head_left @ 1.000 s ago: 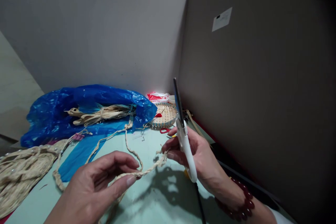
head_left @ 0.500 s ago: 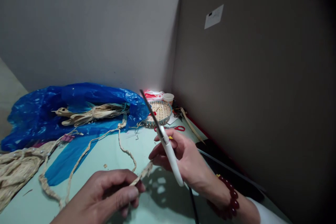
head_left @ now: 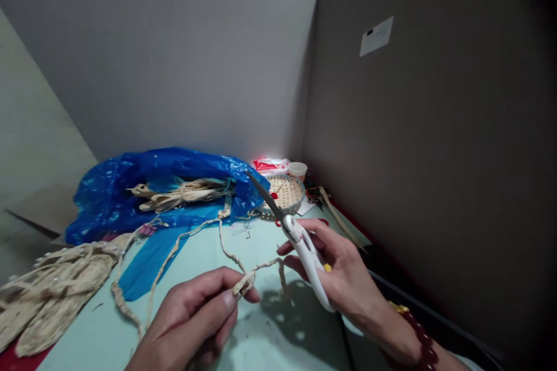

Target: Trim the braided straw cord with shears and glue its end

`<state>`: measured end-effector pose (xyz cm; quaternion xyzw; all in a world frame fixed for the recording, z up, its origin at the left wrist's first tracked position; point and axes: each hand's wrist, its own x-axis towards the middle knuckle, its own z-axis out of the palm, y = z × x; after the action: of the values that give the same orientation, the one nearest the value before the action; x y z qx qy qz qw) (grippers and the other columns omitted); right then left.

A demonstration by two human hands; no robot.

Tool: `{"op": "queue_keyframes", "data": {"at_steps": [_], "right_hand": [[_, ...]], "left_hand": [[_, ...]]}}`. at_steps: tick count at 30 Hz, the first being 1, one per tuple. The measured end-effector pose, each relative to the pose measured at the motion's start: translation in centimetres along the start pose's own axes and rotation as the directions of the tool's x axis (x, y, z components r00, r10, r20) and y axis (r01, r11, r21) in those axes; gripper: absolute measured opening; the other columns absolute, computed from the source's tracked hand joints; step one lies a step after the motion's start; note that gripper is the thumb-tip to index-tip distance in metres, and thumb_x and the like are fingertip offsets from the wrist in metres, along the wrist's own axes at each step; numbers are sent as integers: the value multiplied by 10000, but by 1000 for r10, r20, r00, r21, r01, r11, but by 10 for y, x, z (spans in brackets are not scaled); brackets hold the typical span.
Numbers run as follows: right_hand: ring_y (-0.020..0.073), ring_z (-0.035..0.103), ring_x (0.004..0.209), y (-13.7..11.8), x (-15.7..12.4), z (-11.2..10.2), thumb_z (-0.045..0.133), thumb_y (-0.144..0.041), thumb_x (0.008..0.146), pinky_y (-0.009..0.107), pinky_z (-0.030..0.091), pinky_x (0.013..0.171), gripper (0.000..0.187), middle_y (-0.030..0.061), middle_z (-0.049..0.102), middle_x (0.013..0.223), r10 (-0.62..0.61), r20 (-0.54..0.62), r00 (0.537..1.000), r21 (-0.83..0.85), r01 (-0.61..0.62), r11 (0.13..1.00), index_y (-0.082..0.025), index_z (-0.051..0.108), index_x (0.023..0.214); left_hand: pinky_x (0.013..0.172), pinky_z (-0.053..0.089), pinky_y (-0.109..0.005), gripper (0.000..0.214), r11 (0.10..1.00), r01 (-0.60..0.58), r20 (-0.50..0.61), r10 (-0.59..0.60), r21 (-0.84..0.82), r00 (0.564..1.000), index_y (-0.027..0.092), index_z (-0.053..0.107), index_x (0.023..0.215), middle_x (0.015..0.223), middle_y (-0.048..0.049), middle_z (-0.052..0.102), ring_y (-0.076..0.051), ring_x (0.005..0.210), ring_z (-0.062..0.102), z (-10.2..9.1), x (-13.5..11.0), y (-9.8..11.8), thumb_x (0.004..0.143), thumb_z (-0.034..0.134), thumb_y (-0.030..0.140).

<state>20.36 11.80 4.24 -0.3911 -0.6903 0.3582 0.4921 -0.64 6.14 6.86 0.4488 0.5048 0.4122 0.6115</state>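
Note:
My left hand (head_left: 195,313) pinches a thin braided cord (head_left: 266,265) of pale plant fibre, a loop of it showing at the thumb tip. White-handled scissors (head_left: 307,258) rest in my right hand (head_left: 343,269), their dark blades together and pointing up and to the left. The cord's free end bends down beside my right fingertips; whether they touch it I cannot tell. From the left hand the cord runs back across the table to a tied bundle of dry fibre strips (head_left: 187,192).
Behind lies a crumpled blue plastic bag (head_left: 104,191) under the bundle. Woven fibre slippers (head_left: 65,295) with beads sit at left. A round woven tray (head_left: 285,191), a paper cup (head_left: 297,170) and red-handled scissors (head_left: 322,222) are further back. Grey partitions (head_left: 195,58) enclose the table.
The view has shifted, so things sit further right. The cord end has left my right fingertips' pinch and hangs down; a loop now shows at my left thumb. The scissors stay in my right hand.

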Motion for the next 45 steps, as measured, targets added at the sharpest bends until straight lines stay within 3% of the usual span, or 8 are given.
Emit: {"op": "queue_keyframes", "data": {"at_steps": [3, 7, 13, 20, 28, 35, 40, 45], "right_hand": [[182, 677, 736, -1, 0, -3, 680, -224, 780, 265, 523, 639, 279, 1, 708, 837, -66, 16, 998, -184, 68, 981, -238, 607, 1049], [155, 644, 672, 2, -2, -5, 652, -197, 767, 243, 522, 614, 370, -1, 701, 880, -159, 59, 986, -343, 169, 924, -241, 572, 1126], [208, 667, 778, 23, -5, -7, 528, -84, 677, 290, 545, 672, 577, 70, 693, 947, -398, 154, 904, -499, 419, 758, -204, 505, 1241], [236, 622, 696, 37, -2, -13, 481, -86, 650, 338, 512, 596, 730, 70, 634, 822, -506, 253, 825, -621, 539, 569, -191, 383, 1366], [246, 588, 690, 30, -2, -12, 469, -73, 640, 364, 497, 606, 721, 75, 623, 802, -543, 283, 791, -641, 577, 506, -157, 400, 1352], [227, 589, 669, 23, 0, -11, 432, -53, 619, 336, 489, 590, 695, 71, 644, 790, -593, 255, 764, -624, 599, 502, -138, 438, 1309], [230, 576, 674, 24, -2, -10, 443, -48, 630, 340, 480, 590, 702, 76, 651, 806, -590, 264, 763, -644, 595, 481, -129, 436, 1327], [228, 564, 675, 24, -4, -9, 458, -54, 633, 344, 485, 597, 712, 66, 624, 781, -577, 255, 776, -641, 582, 500, -129, 435, 1341]], "left_hand": [[423, 127, -203, 409, 997, -50, -22, 49, -57, 999, 151, 749, 740, 466, 108, 214, -59, 441, 152, -4, 2, 6, 715, 732, 559], [392, 83, -181, 394, 976, -102, -111, 81, -193, 990, 138, 764, 761, 460, 138, 166, -29, 418, 74, -12, 7, 7, 686, 780, 525], [379, 56, -163, 385, 919, -239, -228, 171, -313, 958, 150, 766, 798, 428, 149, 175, -14, 401, 51, -24, 12, 9, 648, 822, 500], [413, 73, -191, 390, 906, -372, -265, 314, -202, 911, 155, 739, 860, 461, 133, 191, -32, 414, 103, -21, 5, 12, 698, 786, 507], [457, 89, -221, 572, 952, -242, -248, 193, -185, 949, 130, 753, 1008, 504, 116, 191, -64, 470, 131, -17, 0, 12, 641, 795, 568], [459, 86, -214, 475, 951, -191, -236, 133, -244, 963, 146, 764, 927, 460, 126, 208, -55, 461, 111, -14, -2, 15, 622, 831, 504], [458, 80, -210, 562, 965, -188, -237, 142, -183, 961, 137, 746, 994, 489, 112, 236, -58, 465, 143, -11, -1, 12, 617, 816, 548], [424, 101, -209, 382, 951, -151, -163, 109, -271, 981, 154, 754, 899, 445, 121, 254, -53, 442, 108, -8, 2, 10, 638, 822, 424]]}}
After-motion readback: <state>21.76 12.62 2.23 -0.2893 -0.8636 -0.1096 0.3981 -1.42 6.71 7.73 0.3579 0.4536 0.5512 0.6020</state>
